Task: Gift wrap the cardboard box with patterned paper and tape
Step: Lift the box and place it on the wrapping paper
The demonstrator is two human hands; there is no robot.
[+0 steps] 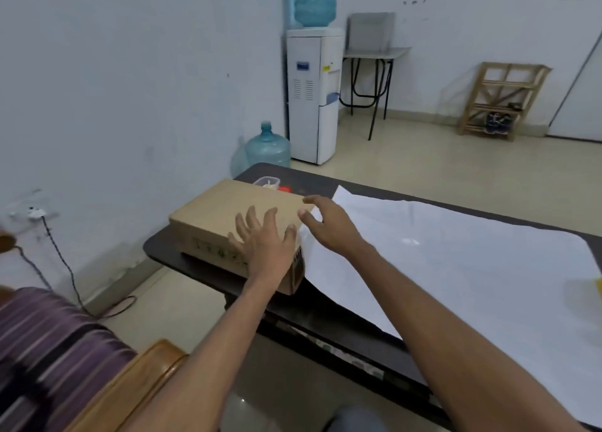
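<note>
A flat brown cardboard box (224,210) lies at the left end of a dark table (319,180). My left hand (265,239) rests on the box's near right corner with its fingers spread. My right hand (325,221) hovers open at the box's right edge, fingers reaching over the corner. A large sheet of paper (456,255), its white side up, is spread over the table to the right of the box, and its left edge runs up against the box. No tape can be made out.
A small clear container (267,182) and a red object (284,189) sit behind the box. A water dispenser (314,96), a bottle (267,146) on the floor, a chair and a wooden rack stand beyond. A striped cushion (49,343) lies at my lower left.
</note>
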